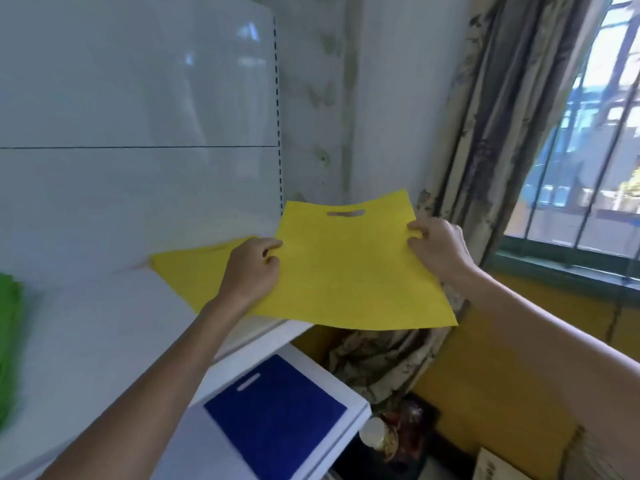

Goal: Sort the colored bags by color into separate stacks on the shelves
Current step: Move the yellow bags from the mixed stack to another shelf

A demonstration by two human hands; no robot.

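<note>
1. Forearms reach up from 6 o'clock; left hand point(251, 268) and right hand point(436, 247) each pinch a side edge of one yellow bag point(346, 271), fingers curled.
2. That bag hangs flat at centre, overlapping a yellow stack point(187, 268) on the upper shelf point(104, 323).
3. Green bags point(8, 341) sit at 9 o'clock; a blue bag point(277, 417) lies on the lower shelf point(346, 389) at 6 o'clock.
4. Sorting looks well underway: three colours are placed, and this yellow is not yet laid down. Any remaining bags are out of view.

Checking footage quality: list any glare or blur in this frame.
Head view: window blown out by daylight; glossy back panel carries soft reflections; green bags at left edge smeared by blur; yellow bag looks fairly sharp.
</note>
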